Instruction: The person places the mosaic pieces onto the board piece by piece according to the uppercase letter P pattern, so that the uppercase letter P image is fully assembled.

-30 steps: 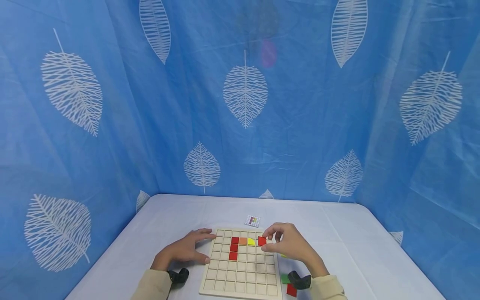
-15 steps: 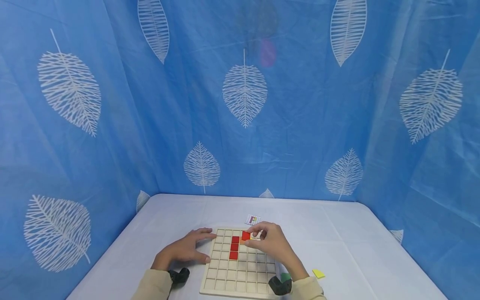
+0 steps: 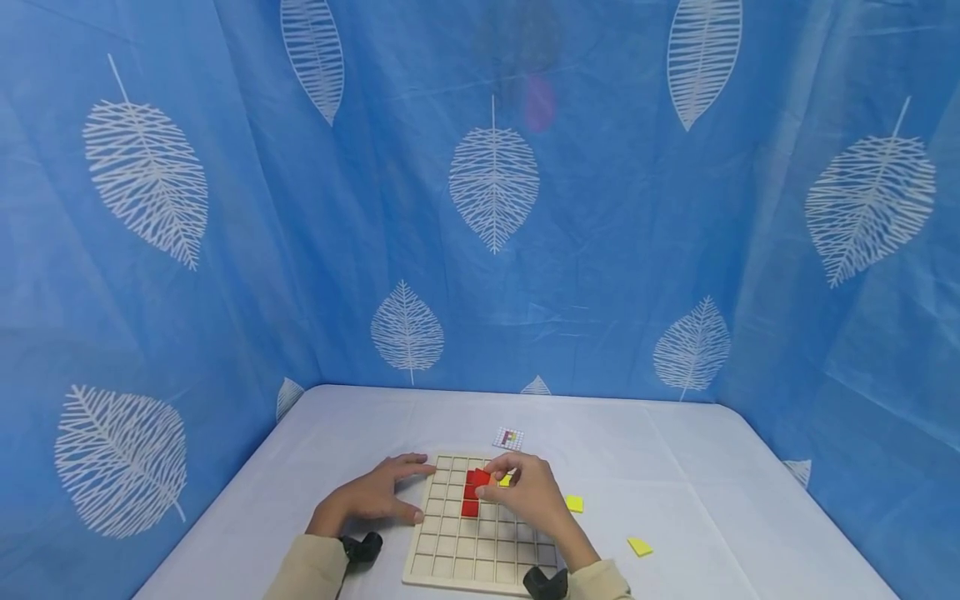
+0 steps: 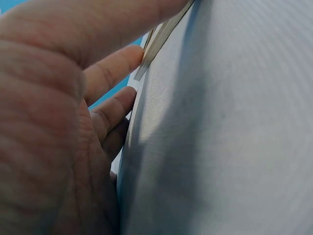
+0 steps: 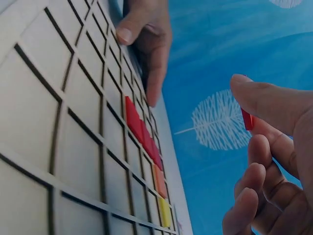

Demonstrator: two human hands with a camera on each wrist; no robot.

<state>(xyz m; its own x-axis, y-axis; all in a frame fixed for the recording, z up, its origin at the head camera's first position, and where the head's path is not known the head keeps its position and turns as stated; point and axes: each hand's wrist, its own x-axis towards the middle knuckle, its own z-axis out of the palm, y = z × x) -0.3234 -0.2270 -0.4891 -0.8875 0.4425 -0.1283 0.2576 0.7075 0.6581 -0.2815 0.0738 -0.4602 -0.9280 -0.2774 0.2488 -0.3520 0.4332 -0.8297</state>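
Observation:
A pale wooden grid board [image 3: 465, 546] lies on the table. My left hand [image 3: 371, 497] touches its left edge with thumb and fingers spread. Between thumb and index finger, my right hand [image 3: 528, 492] pinches a red square tile [image 5: 247, 119], held raised above the board near a column of red tiles [image 3: 470, 508] set in the grid. Running right from the column's far end, an orange tile [image 5: 159, 181] and a yellow tile [image 5: 166, 212] also sit in cells. In the head view the right hand covers part of the board's far right.
Beyond the board's far edge lies a small printed pattern card [image 3: 508, 438]. To the right, a yellow tile [image 3: 574, 503] sits close to the board and a loose yellow piece [image 3: 640, 547] farther off. Blue leaf-print curtains [image 3: 600, 250] surround the white table [image 3: 720, 500].
The right hand has carried the red tile leftward across the board, from its far right to near the red column. Loose yellow pieces on the right have come into view. My left hand stays put.

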